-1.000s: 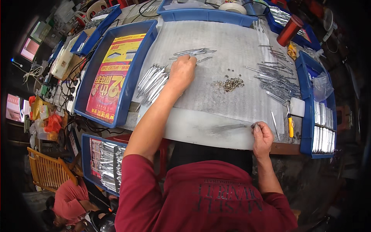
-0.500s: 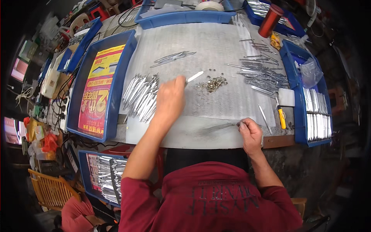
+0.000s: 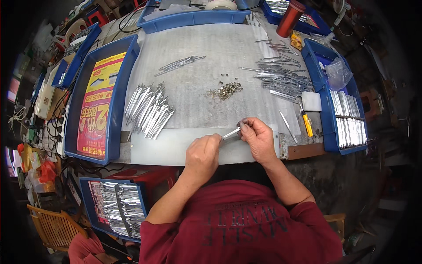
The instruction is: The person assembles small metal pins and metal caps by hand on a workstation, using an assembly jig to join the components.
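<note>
Head view: pinches a slim, flat silver metal strip (image 3: 231,133) near one end with the thumb and fingers of the left hand (image 3: 203,154), and at the other end with the thumb and fingertips of the right hand (image 3: 258,138). Holds it above a pale, smooth board (image 3: 165,147) along the near edge of the bench (image 3: 307,150). Cannot tell the placing of the fingers hidden underneath.

To the left, shows a long blue plastic tray (image 3: 115,132) lined with a red and yellow printed sheet (image 3: 100,94). To the right, shows a narrower blue plastic tray (image 3: 329,138) holding two rows of bright silver strips (image 3: 350,119) and, farther back, a crumpled clear plastic bag (image 3: 338,75). At the far edge, takes in a wide blue plastic tray (image 3: 195,18) containing translucent plastic sheeting (image 3: 169,12) and a white ring-shaped roll (image 3: 220,4); at far right, another blue tray (image 3: 314,30) of silver strips, partly behind a red cylinder (image 3: 290,20). At lower left, beside the bench, includes a blue plastic bin (image 3: 87,204) filled with silver strips crossed by a dark band (image 3: 122,207).

Between the trays, shows a dense bundle of loose silver strips (image 3: 149,110), a smaller group of strips (image 3: 180,64) farther back, a heap of small round brass-coloured pieces (image 3: 228,90) near the middle, and a scattered pile of dull silver strips (image 3: 285,78) toward the right.
</note>
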Demonstrator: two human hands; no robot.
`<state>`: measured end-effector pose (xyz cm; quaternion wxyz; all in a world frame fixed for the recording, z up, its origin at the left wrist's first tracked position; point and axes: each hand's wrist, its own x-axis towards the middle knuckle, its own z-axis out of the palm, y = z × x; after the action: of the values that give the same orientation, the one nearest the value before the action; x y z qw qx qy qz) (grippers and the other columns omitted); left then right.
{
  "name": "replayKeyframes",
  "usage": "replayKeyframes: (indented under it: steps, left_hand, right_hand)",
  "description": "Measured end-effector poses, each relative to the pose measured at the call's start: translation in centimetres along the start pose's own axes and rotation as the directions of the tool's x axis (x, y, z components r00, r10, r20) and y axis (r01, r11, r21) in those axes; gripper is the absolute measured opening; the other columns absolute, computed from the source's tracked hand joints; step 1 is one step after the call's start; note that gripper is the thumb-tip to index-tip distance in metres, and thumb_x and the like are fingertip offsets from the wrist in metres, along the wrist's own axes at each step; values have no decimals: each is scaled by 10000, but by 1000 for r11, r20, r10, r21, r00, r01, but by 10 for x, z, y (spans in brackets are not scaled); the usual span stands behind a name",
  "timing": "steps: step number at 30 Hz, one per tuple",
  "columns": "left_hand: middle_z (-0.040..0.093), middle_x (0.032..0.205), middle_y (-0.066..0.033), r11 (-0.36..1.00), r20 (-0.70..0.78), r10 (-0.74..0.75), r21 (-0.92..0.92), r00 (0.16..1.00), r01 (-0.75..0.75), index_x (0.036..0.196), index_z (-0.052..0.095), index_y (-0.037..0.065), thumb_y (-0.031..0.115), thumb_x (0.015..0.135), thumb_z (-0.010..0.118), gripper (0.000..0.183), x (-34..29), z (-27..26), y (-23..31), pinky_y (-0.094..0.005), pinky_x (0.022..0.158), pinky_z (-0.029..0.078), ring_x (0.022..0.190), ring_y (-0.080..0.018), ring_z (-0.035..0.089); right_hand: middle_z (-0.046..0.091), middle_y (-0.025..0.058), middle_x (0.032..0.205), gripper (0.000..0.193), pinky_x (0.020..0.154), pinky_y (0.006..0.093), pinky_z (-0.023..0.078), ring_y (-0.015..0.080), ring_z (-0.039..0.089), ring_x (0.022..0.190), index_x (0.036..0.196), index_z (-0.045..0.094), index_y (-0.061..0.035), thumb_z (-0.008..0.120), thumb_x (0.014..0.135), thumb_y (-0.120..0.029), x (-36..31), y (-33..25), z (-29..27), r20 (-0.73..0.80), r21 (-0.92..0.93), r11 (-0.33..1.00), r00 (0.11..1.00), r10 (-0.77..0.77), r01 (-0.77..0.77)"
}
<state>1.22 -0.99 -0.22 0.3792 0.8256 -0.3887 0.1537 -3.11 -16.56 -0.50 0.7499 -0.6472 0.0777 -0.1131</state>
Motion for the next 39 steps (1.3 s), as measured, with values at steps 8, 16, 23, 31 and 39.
replayKeyframes:
  steps: [8,16,23,31,39]
  left_hand:
    - [572,758,-155,762,220,-313,-523,924,382,910,555,-30,39,795,526,137,-2,2,6,-286,574,439,639,-233,564]
    - [489,668,22,596,269,-421,-638,866,488,936,559,-19,100,850,497,159,-19,4,-8,-163,456,345,522,-24,405]
    - [531,672,-55,510,316,-506,-641,802,574,886,567,-37,53,817,519,123,-20,-4,-6,-220,511,390,565,-90,470]
    - [481,668,23,530,266,-471,-677,841,511,940,553,-22,80,848,496,148,-25,-4,-12,-158,450,336,520,-22,397]
    - [484,670,14,450,288,-503,-718,815,531,951,544,-27,80,848,498,155,-21,-1,-15,-162,453,333,520,-27,399]
  right_hand:
    - [537,11,731,153,589,175,386,45,463,663,883,546,14,515,846,-131,-3,1,4,78,-14,999,996,41,-40]
    - [588,117,766,158,636,272,435,200,563,691,867,574,25,540,792,-110,44,-13,-8,161,-604,762,972,-173,236]
    - [577,192,765,153,652,395,439,336,557,756,771,579,33,535,736,-109,83,-3,3,409,-789,444,903,-135,424]
    - [563,242,704,149,667,425,446,368,568,706,679,578,54,498,690,-71,107,4,13,432,-879,263,898,86,398]
    - [555,269,734,173,689,431,438,379,563,722,694,578,68,456,658,-49,112,0,17,434,-888,252,884,174,386]
